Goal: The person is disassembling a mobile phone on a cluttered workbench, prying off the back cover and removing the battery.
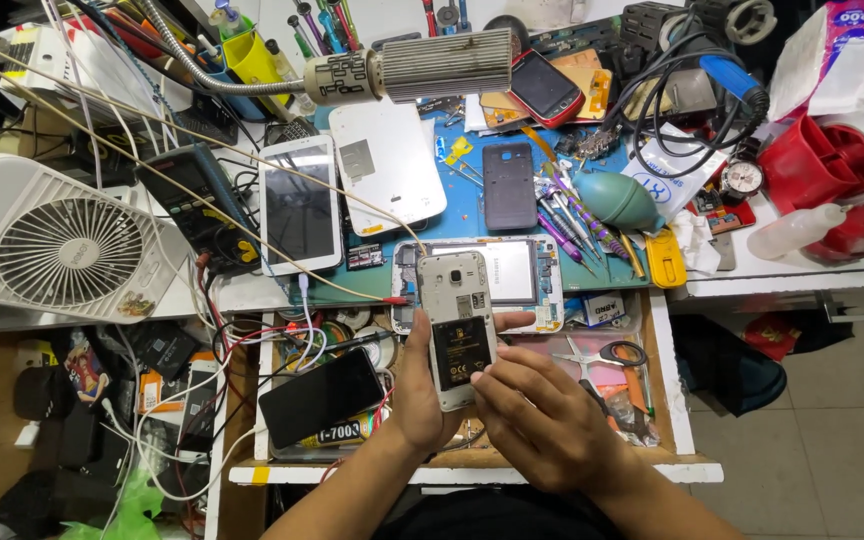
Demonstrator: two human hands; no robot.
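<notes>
I see a white phone [457,325] with its back cover off, held upright above an open drawer [674,400] at 6 o'clock of the blue mat [472,205]. My left hand [422,390] has its grip wrapped around the phone's lower half; my right hand [542,420] has fingertips resting on the black battery [462,352], its grip holding nothing. Pressing evenly and flat would, I judge, seat the battery well. At 3 o'clock the drawer holds orange-handled scissors [607,355]; at 9 o'clock lies a black phone [320,397].
</notes>
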